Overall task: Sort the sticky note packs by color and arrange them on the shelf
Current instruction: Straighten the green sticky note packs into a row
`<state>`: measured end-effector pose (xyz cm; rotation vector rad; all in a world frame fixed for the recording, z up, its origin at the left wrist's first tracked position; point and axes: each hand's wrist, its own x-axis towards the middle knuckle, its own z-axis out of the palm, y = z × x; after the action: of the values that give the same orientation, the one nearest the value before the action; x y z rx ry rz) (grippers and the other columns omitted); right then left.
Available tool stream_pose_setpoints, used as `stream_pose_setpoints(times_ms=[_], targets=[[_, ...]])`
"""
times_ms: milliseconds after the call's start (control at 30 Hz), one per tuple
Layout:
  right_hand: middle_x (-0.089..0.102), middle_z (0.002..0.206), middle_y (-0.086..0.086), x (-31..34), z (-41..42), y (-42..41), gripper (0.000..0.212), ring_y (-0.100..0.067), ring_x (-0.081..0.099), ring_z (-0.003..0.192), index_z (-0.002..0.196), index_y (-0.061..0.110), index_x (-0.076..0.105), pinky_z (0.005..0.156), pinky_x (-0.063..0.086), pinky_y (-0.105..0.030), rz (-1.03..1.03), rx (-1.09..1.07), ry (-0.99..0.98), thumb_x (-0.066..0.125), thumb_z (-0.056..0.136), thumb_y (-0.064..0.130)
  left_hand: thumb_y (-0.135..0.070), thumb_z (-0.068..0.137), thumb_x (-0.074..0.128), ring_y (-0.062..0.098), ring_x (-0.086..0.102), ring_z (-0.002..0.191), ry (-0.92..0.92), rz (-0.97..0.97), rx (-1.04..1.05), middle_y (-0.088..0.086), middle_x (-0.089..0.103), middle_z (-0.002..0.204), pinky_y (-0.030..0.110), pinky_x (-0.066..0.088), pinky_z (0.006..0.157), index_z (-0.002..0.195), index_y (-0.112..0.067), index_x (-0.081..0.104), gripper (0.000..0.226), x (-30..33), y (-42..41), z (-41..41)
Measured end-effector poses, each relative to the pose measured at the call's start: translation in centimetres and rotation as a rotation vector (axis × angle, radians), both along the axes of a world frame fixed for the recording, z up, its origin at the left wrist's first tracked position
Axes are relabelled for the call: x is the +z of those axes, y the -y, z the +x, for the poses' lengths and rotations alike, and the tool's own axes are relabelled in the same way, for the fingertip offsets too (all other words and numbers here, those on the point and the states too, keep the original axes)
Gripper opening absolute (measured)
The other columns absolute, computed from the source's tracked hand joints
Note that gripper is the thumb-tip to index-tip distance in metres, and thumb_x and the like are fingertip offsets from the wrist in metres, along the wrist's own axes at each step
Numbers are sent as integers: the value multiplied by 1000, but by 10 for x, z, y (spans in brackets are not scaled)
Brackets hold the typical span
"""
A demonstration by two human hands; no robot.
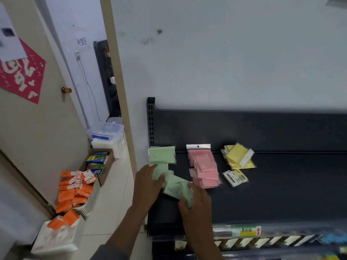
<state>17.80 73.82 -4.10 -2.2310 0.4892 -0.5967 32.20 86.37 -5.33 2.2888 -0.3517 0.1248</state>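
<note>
On the dark shelf (281, 184) lie three colour groups. Green sticky note packs (162, 155) sit at the left, pink packs (203, 167) in the middle, yellow packs (239, 156) to the right. One yellow pack (235, 177) lies apart, label side up. My left hand (148, 182) grips a green pack (159, 172) at the shelf's left end. My right hand (197, 201) holds another green pack (186, 192) by its edge. A third green pack (173, 184) lies between the two hands.
On the floor to the left stand a white basket (88, 205) heaped with orange packs (72, 192), a white bag (56, 235) with more, and a cardboard box (105, 166). A door (37, 119) and door frame border the shelf. A price rail (246, 230) runs along the front.
</note>
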Motion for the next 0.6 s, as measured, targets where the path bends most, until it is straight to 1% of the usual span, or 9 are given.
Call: stream_pose_setpoints(times_ms=[100, 200, 267, 333, 367, 433, 500, 567, 600], targets=[[48, 130, 2, -2, 6, -8, 51, -9, 38, 113, 138, 18, 50, 91, 30, -10, 106, 5, -4, 66, 89, 13, -60, 84, 70, 27, 39, 136, 1, 38, 15, 6, 45, 147, 35, 32, 113, 123, -22, 67, 55, -2, 1, -9], [49, 126, 5, -2, 12, -12, 46, -7, 40, 113, 135, 19, 52, 92, 28, -1, 148, 13, 37, 65, 92, 12, -55, 86, 69, 20, 31, 140, -11, -24, -16, 4, 39, 152, 23, 22, 113, 122, -23, 67, 48, -7, 2, -15], [51, 123, 9, 0, 16, -14, 42, -7, 42, 112, 130, 25, 52, 95, 30, -5, 137, 37, 71, 64, 92, 12, -52, 91, 65, 12, 31, 137, 19, -66, -36, 4, 42, 151, 14, 17, 110, 120, -24, 69, 40, -7, 3, -19], [54, 120, 11, 1, 23, -14, 39, -8, 46, 112, 125, 28, 55, 98, 36, -17, 139, 44, 90, 64, 91, 12, -45, 90, 69, 2, 29, 129, 65, -88, -57, 3, 44, 146, 4, 14, 105, 116, -24, 70, 33, -7, 3, -21], [55, 120, 10, 1, 25, -15, 39, -10, 48, 113, 126, 26, 56, 99, 39, -23, 161, 36, 85, 64, 90, 13, -42, 89, 73, 0, 28, 126, 81, -88, -62, 2, 44, 144, 4, 15, 104, 114, -24, 71, 31, -8, 3, -21], [55, 124, 9, 0, 29, -15, 42, -11, 48, 117, 131, 24, 55, 101, 41, -25, 211, 26, 72, 64, 91, 17, -38, 87, 76, 1, 29, 125, 85, -104, -45, 0, 45, 141, 11, 22, 105, 107, -22, 71, 26, -9, 4, -19], [53, 126, 10, -1, 28, -17, 45, -7, 45, 118, 134, 26, 53, 101, 37, -14, 218, 38, 75, 65, 91, 19, -38, 89, 74, 5, 34, 126, 50, -123, -17, -5, 45, 136, 16, 29, 103, 96, -20, 70, 20, -9, 6, -16], [49, 128, 12, 0, 25, -18, 48, -2, 41, 119, 136, 26, 52, 96, 30, -2, 225, 33, 86, 67, 91, 18, -37, 92, 69, 5, 37, 124, 37, -116, 13, -10, 44, 131, 10, 27, 99, 89, -20, 67, 18, -9, 8, -13], [48, 130, 12, 0, 24, -18, 50, -2, 40, 120, 137, 26, 52, 95, 29, 0, 233, 22, 99, 68, 91, 17, -34, 94, 68, 5, 40, 122, 49, -117, 30, -10, 45, 128, 5, 25, 95, 87, -20, 65, 16, -10, 8, -12]])
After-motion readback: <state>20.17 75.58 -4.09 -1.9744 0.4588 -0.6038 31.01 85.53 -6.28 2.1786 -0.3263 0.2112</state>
